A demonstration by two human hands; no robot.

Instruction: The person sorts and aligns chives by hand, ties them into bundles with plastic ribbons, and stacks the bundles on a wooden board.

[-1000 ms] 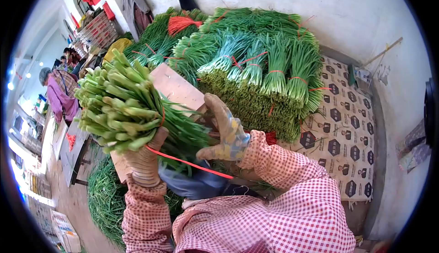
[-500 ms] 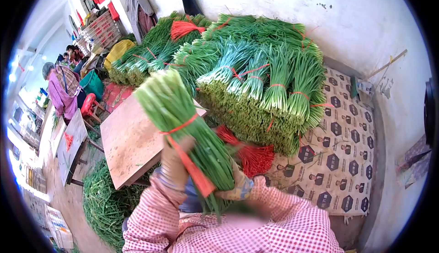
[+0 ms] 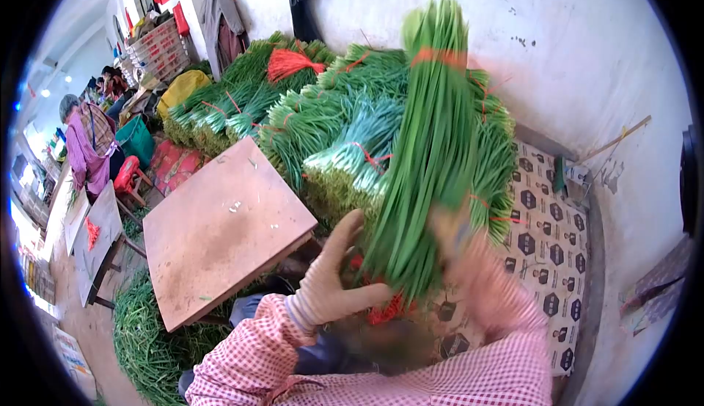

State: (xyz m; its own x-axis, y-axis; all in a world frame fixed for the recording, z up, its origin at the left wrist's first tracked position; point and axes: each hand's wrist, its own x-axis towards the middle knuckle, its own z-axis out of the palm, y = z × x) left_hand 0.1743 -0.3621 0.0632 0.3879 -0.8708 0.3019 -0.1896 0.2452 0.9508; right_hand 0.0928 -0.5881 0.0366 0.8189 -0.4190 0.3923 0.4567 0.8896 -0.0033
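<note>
A long bundle of green chives [image 3: 429, 142] stands nearly upright in the air in front of me, its top leaning slightly right. A red band [image 3: 440, 57] wraps it near the upper end. My right hand [image 3: 452, 236], gloved and smeared by motion, grips the bundle low on its right side. To the left of the bundle's lower end, my left hand [image 3: 334, 281] is open in a pale glove, thumb and fingers spread, holding nothing. Red ties [image 3: 387, 311] lie partly hidden below the bundle's bottom end.
Stacked chive bundles [image 3: 334, 123] lie along the wall behind, with a hank of red ties [image 3: 293, 65] on top. A square wooden table [image 3: 227, 222] stands at left, loose green leaves [image 3: 154, 333] beneath it. Printed sheeting [image 3: 546, 252] covers the right floor. Another person [image 3: 92, 138] is far left.
The chive bundle has moved up and right, swinging from a leftward tilt to nearly upright. My left hand has let go of it and opened. The table is now more fully in view.
</note>
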